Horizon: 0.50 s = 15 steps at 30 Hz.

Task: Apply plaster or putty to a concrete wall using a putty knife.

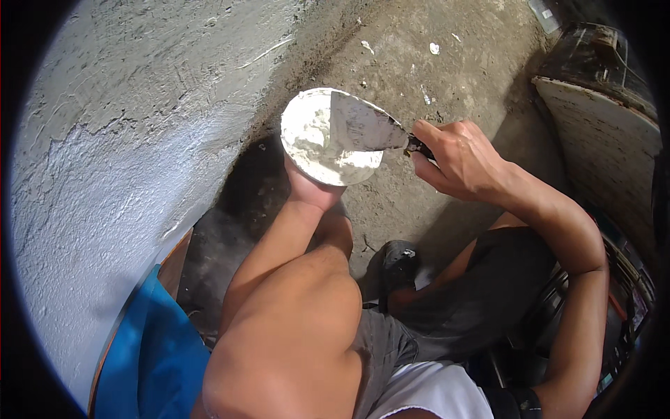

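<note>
Near the centre, my left hand (311, 187) supports a round white container (296, 122) from underneath, its fingers hidden by it. White paste (317, 138) lies thick and uneven inside. My right hand (459, 157), to the right, is closed around the dark handle of a putty knife. The knife's wide, smeared blade (359, 126) lies over the right half of the container, at the paste.
A roughly plastered grey wall (125, 119) runs along the left, with blue fabric (150, 335) at its foot. Stained concrete floor (426, 84) shows beyond my hands. A dark, dirty container (593, 56) and a pale board (597, 126) stand at the right, near my bent legs.
</note>
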Each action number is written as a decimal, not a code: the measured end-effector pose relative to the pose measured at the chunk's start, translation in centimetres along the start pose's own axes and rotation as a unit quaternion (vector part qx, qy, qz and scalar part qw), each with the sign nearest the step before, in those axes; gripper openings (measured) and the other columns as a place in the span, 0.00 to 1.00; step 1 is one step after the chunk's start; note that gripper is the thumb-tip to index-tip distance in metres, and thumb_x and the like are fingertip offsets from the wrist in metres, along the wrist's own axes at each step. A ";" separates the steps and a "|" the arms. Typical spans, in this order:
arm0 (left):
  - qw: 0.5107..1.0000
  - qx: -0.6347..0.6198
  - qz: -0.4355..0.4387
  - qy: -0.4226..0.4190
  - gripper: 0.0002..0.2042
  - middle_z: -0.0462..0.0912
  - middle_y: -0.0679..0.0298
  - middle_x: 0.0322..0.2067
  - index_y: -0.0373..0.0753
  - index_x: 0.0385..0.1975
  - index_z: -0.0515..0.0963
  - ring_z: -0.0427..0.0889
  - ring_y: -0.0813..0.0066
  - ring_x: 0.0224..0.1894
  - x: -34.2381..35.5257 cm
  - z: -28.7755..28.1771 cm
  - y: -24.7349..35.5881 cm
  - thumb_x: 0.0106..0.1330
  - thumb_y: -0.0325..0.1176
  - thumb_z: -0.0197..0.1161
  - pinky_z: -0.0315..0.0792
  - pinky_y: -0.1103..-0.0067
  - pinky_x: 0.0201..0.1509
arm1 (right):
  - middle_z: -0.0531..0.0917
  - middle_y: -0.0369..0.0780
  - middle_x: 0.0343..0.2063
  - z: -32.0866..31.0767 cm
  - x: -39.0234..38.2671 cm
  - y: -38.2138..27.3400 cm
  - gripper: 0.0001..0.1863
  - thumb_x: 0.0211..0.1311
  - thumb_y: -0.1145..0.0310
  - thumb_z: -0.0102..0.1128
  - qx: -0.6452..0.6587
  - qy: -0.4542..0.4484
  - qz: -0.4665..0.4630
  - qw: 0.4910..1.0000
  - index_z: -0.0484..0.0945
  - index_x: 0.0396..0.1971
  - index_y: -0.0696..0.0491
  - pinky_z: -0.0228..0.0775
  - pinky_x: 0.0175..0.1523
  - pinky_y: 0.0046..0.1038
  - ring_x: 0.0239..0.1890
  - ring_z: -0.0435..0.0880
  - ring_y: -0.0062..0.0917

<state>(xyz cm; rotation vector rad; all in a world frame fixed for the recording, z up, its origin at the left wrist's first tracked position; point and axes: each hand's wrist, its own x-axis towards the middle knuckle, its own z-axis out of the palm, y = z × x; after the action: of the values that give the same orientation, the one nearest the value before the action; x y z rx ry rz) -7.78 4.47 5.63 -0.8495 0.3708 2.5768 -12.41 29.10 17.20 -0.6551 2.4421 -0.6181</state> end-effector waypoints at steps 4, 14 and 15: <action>1.000 0.006 0.000 -0.006 0.35 0.67 0.62 0.71 0.48 0.72 0.66 0.66 0.54 0.72 0.0 0.1 0.0 0.70 0.63 0.46 0.59 0.51 0.75 | 0.80 0.52 0.20 0.6 0.1 0.2 0.13 0.61 0.63 0.59 0.016 -0.002 0.002 1.000 0.72 0.34 0.60 0.74 0.36 0.51 0.27 0.81 0.53; 1.000 0.000 -0.002 -0.001 0.33 0.73 0.63 0.67 0.46 0.69 0.69 0.71 0.58 0.68 0.5 -0.5 -0.3 0.71 0.62 0.47 0.63 0.57 0.73 | 0.80 0.53 0.19 1.7 0.0 0.0 0.13 0.61 0.64 0.58 0.038 -0.019 -0.010 0.999 0.73 0.34 0.60 0.75 0.35 0.50 0.26 0.82 0.53; 1.000 0.008 0.003 0.003 0.34 0.73 0.63 0.67 0.46 0.69 0.69 0.71 0.58 0.68 0.6 -0.6 -0.3 0.71 0.62 0.47 0.63 0.57 0.73 | 0.80 0.53 0.19 1.8 -0.1 -0.2 0.13 0.62 0.64 0.58 0.038 -0.028 -0.009 0.999 0.72 0.35 0.60 0.75 0.35 0.50 0.25 0.82 0.53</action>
<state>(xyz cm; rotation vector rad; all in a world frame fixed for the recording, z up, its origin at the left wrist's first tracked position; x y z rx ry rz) -7.76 4.69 4.80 -0.8522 0.3951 2.5733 -11.17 28.47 15.99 -0.6571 2.3517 -0.6864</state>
